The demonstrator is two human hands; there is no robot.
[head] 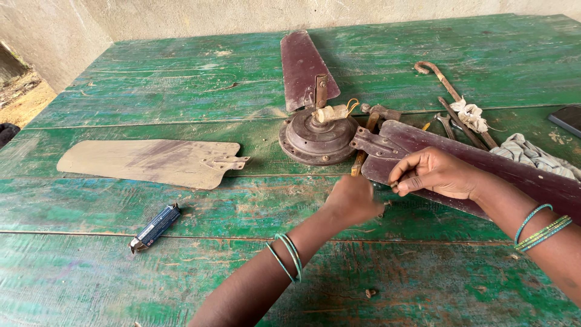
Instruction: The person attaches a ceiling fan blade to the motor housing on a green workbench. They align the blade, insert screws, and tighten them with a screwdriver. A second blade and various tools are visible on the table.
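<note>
A brown ceiling-fan motor hub (318,136) lies on a worn green wooden table (181,85). One maroon blade (302,63) points away from it, and another maroon blade (484,169) runs off to the right, joined by a metal bracket (375,144). My right hand (436,172) rests on this blade's near edge, fingertips pinched on a small dark metal piece. My left hand (354,200) is curled just below that edge, a little left of the right hand. Its palm is hidden, so I cannot tell what it holds. Both wrists wear green bangles.
A loose, faded blade (151,162) lies at the left, with a small blue tool (155,227) below it. A hammer (369,130), a hooked rod (451,91) tied with white rag, pliers (446,126), a cloth (535,156) and a phone (569,118) lie at the right. A small screw (369,293) sits near the front.
</note>
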